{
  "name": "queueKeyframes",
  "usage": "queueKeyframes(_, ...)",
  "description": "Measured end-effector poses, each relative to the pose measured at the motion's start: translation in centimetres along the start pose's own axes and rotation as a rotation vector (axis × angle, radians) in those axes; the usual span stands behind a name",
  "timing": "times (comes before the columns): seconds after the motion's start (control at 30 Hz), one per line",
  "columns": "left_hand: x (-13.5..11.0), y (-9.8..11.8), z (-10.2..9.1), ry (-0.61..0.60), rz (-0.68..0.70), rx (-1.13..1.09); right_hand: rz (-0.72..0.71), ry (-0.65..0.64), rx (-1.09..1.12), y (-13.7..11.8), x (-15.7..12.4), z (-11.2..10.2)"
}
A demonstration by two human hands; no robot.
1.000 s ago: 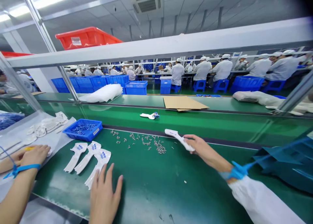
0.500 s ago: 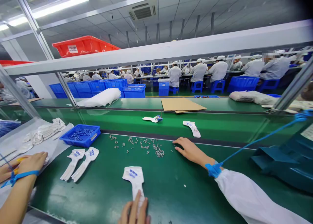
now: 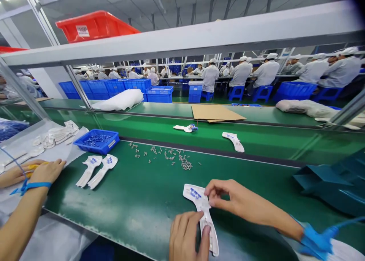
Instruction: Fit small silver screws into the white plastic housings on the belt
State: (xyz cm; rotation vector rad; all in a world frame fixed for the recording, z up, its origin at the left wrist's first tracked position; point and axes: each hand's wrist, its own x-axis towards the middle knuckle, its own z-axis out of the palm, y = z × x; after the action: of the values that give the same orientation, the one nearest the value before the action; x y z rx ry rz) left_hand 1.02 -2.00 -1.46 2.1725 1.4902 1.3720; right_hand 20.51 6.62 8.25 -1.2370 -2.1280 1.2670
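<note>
A white plastic handle-shaped part (image 3: 196, 195) with blue marks lies on the green bench (image 3: 148, 204) right in front of me. My left hand (image 3: 185, 236) presses its fingers closed on the part's narrow lower end. My right hand (image 3: 228, 198), with a blue strap at the wrist, pinches thumb and forefinger together at the part's wide upper end; whatever small thing sits in the pinch is too small to make out. A scatter of small metal screws (image 3: 171, 158) lies on the bench beyond the part.
Two more white parts (image 3: 98, 170) lie left of centre beside a blue tray of screws (image 3: 97, 141). A co-worker's hand (image 3: 45, 171) rests at the far left. On the belt behind lie two white parts (image 3: 234, 141) (image 3: 185, 128) and cardboard (image 3: 216, 113). Teal bins (image 3: 336, 181) stand right.
My right hand came back from the screws near the belt to the part and pinched shut. My left hand slid the part towards the middle and gripped its lower end.
</note>
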Motion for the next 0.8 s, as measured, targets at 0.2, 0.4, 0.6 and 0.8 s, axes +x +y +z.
queueKeyframes(0.2, 0.7, 1.9, -0.9, 0.003, -0.014, -0.083, 0.096, -0.028, 0.193, -2.3, -2.0, 3.0)
queueKeyframes(0.4, 0.8, 2.6, -1.3, -0.001, -0.082, 0.002, 0.111, 0.076, 0.105, -2.2, -2.3, 4.1)
queueKeyframes(0.6, 0.9, 1.4, -1.4, -0.230, -0.120, 0.087, 0.184, 0.042, -0.063, -1.1, -2.1, 4.0)
queueKeyframes(0.8, 0.7, 0.6, -1.6, -0.400, -0.081, 0.150, 0.156, -0.028, -0.277, -0.4, -1.2, 4.2)
